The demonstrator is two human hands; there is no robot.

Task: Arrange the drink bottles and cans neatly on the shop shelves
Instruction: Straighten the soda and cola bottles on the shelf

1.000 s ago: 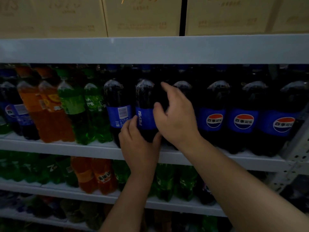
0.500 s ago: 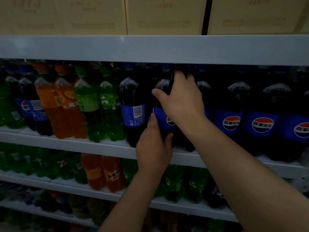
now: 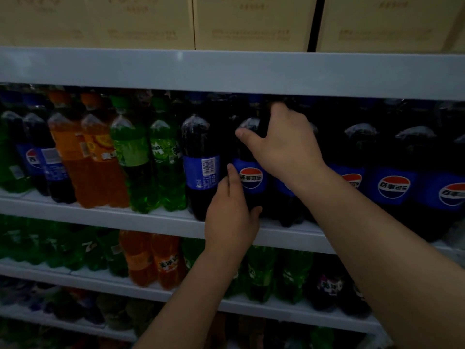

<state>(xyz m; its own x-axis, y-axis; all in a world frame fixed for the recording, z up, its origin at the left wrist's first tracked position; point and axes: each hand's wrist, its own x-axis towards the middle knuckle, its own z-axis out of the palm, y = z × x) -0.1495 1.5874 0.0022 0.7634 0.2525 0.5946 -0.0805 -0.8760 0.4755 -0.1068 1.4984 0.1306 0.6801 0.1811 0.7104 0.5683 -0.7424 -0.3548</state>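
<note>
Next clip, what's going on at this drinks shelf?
A person holds one cola bottle on the shelf with both hands. The left hand grips its lower body, the right hand its top. Its logo faces out, like the colas on its right; the neighbouring bottle on its left shows a barcode.

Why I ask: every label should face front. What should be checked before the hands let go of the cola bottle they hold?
1. Logo of the held cola bottle faces front: ok.
2. The left hand holds its lower body: ok.
3. The right hand grips its upper part: ok.
4. Its base sits flat on the shelf: cannot tell, the left hand hides it.
5. The neighbouring bottle on its left shows its logo: not ok, the barcode faces out.
</note>
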